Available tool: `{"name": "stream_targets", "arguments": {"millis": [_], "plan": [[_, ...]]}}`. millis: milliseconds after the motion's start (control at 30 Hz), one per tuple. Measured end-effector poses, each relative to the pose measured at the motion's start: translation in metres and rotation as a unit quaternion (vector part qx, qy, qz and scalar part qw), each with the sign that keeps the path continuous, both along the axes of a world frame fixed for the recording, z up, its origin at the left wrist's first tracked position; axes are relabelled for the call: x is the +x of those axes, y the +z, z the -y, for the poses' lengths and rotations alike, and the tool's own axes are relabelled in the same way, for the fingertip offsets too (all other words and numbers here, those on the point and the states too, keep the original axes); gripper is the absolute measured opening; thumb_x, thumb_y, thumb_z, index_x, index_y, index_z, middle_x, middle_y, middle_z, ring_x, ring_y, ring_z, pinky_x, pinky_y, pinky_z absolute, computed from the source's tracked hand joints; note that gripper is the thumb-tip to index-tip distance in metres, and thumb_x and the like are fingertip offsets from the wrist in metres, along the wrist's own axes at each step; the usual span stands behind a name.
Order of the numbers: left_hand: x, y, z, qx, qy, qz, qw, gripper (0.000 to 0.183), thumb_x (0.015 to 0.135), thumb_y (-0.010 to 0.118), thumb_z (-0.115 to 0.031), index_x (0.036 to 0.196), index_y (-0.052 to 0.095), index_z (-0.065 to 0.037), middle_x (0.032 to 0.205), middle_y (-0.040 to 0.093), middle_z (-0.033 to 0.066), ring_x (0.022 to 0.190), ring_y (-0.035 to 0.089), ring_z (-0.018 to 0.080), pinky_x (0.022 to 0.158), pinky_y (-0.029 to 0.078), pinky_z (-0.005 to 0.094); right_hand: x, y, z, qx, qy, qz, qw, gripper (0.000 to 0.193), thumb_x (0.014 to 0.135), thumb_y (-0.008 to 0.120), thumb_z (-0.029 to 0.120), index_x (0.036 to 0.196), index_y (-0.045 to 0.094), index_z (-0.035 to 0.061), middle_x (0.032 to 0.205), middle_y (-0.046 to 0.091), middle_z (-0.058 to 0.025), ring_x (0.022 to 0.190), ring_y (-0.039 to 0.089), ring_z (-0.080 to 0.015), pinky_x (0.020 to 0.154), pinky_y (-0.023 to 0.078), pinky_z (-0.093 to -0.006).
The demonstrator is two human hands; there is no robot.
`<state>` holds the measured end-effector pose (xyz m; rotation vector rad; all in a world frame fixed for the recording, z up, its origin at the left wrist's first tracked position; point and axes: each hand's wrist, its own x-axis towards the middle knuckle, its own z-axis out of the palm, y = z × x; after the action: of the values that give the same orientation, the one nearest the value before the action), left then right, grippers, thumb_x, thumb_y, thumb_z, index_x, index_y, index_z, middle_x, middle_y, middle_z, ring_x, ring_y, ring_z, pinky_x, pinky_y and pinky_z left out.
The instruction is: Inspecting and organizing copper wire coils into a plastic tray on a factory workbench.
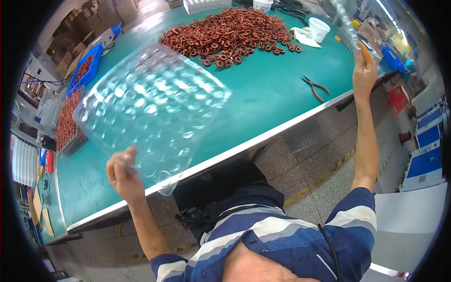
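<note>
My left hand (126, 177) is closed on the near corner of a clear plastic blister tray (157, 110) with rows of round pockets. That tray is tilted above the green table, and its pockets look unfilled. My right hand (365, 77) is raised at the table's right end, an orange finger cot on one finger. Its fingers pinch the edge of another clear plastic tray (346, 22), which shows almost edge-on and is partly cut off by the top of the view. Beyond the left tray lies a large heap of copper-coloured wound ring coils (230, 33).
Red-handled pliers (315, 88) lie near the green table's (263, 101) front edge. A white cup (318, 29) and cloth (304, 37) stand behind them. At left are a blue bin (87, 68) and stacked trays of coils (69, 120). Blue-and-white boxes (425, 145) stand at right.
</note>
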<state>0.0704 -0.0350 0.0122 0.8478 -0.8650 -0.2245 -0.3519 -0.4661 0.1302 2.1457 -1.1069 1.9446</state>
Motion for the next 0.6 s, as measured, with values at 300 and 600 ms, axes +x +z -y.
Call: {"name": "stream_targets", "arguments": {"millis": [300,600], "plan": [[0.004,-0.036,-0.075,0.251,0.145,-0.215,0.933,0.019,0.099,0.052,-0.018,0.093,0.058,-0.001,0.090,0.066,0.0093,0.088,0.067,0.0212,0.069,0.056,0.0282,-0.103,-0.154,0.128,0.140,-0.151,-0.399,0.893,0.035,0.093,0.057,0.028,0.115,0.065,0.0018,0.107,0.061,-0.0195,0.094,0.056,-0.0357,0.087,0.043,-0.0447],[-0.008,0.002,-0.047,0.419,0.206,0.400,0.788,0.041,0.080,0.067,-0.010,0.120,0.058,-0.004,0.128,0.053,0.0151,0.122,0.048,0.0325,0.103,0.038,0.0453,-0.021,-0.138,0.116,0.091,-0.053,-0.272,0.957,0.028,0.091,0.058,0.019,0.109,0.062,-0.0022,0.104,0.060,-0.0189,0.099,0.058,-0.0347,0.088,0.045,-0.0407]]}}
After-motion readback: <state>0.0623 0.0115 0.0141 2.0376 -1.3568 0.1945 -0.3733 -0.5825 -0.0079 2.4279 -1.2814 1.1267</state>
